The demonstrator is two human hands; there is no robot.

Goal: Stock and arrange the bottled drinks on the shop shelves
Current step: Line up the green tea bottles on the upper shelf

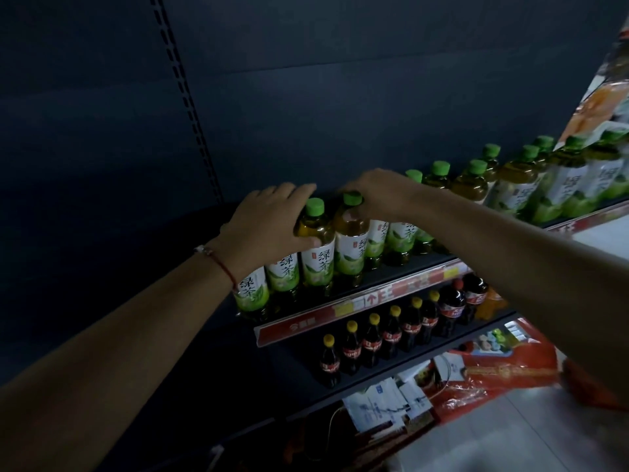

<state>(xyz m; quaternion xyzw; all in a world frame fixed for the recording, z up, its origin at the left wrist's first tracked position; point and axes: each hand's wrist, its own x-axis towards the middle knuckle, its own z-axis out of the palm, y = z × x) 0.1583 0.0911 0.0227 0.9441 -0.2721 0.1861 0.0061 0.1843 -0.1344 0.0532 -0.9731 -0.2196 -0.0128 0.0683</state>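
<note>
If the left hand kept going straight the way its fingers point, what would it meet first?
Probably the dark back panel behind the shelf: the left hand, holding a green-tea bottle, points up and back. Depth is unclear.

Top-right packets [599,97] blurred, edge-cut; left hand [269,226] hides two bottle tops.

Colours, drinks shelving, dim light.
Green tea bottles [318,247]: bright green caps, amber-yellow liquid, white labels with dark characters over a green leaf print. Cola bottles [371,338]: near-black liquid, yellow caps, red labels. Shelf price strip [367,301]: red with yellow and white patches. Back panel [340,97]: dark blue-grey. Wrist cord [223,265]: red.
</note>
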